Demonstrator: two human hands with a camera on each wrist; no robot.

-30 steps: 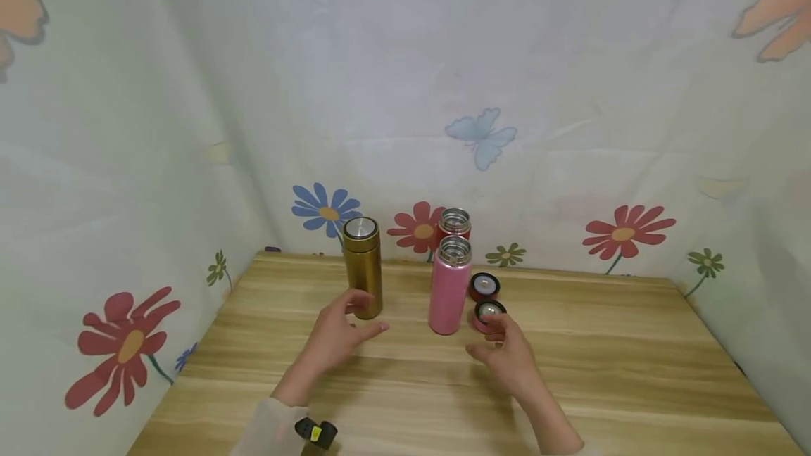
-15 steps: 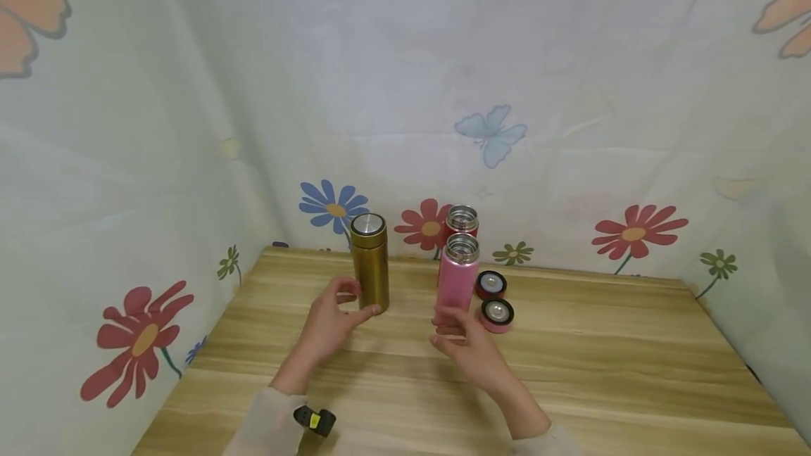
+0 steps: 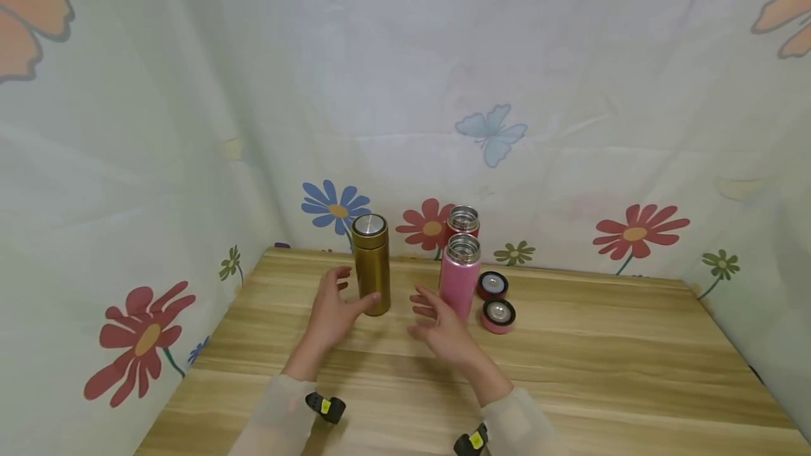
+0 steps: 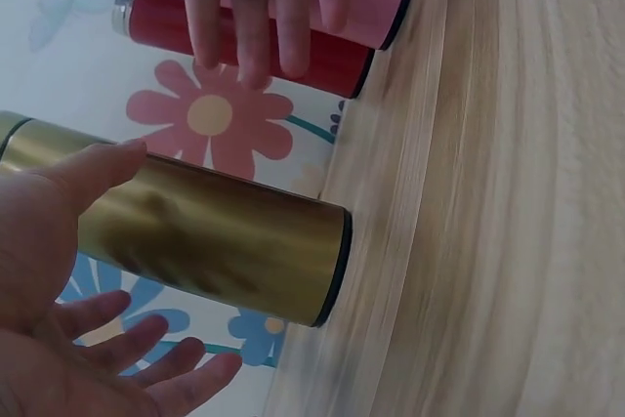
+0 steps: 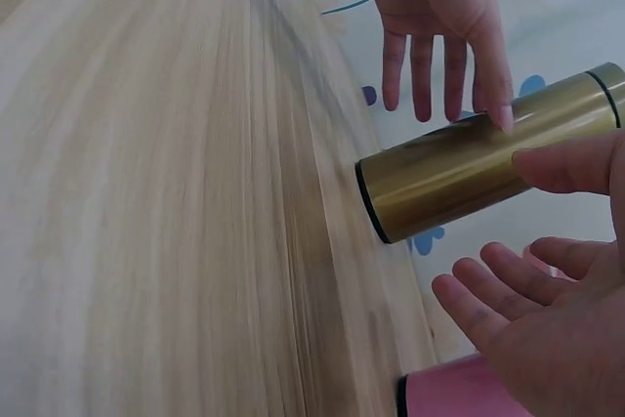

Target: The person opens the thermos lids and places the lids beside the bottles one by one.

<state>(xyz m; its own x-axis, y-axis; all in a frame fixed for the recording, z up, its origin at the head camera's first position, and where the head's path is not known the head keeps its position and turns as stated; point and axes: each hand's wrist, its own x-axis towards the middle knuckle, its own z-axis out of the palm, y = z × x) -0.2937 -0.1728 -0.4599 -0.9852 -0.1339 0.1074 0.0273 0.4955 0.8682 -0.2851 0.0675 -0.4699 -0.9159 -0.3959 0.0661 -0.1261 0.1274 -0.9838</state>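
Observation:
A gold vacuum flask (image 3: 372, 269) with a steel-topped lid stands upright on the wooden table. At its left side is my left hand (image 3: 331, 312), fingers spread and thumb across the front of the flask. In the left wrist view the palm (image 4: 29, 251) faces the gold body with the fingers extended. My right hand (image 3: 441, 326) is held with loose fingers between the gold flask and a lidless pink flask (image 3: 460, 280), partly covering the pink one's lower body. In the right wrist view its fingers (image 5: 498, 285) are apart and hold nothing.
Behind the pink flask stands a lidless red flask (image 3: 463, 220), mostly hidden. Two lids lie upturned to their right, a red lid (image 3: 493, 286) and a pink lid (image 3: 498, 316). A flower-printed cloth (image 3: 380, 90) encloses the table (image 3: 602, 350) at back and sides.
My right hand has moved left from beside the lids, passing in front of the pink flask. The left hand has come closer to the gold flask, its thumb now across the front.

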